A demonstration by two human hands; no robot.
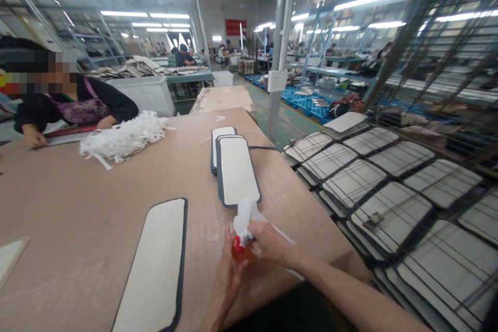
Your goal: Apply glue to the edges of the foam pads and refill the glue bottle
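Near the front edge of the table, my left hand [227, 270] is curled around a small orange container with a red top [243, 256]. My right hand [268, 243] is closed right beside it, pinching a crumpled white strip [244, 213] against the red top. Part of that strip rises toward a stack of white panels with dark edges [238, 171] just beyond my hands. To the left lies a longer white panel with a dark border [155, 264]. My fingers hide much of the container.
A brown-covered table [97, 238] spreads leftward. On it sits a heap of white strips [126, 137], beside a person in a patterned apron [78, 104]. At right, wire racks hold many white panels [354, 181]. A metal post [277, 52] stands beyond the table.
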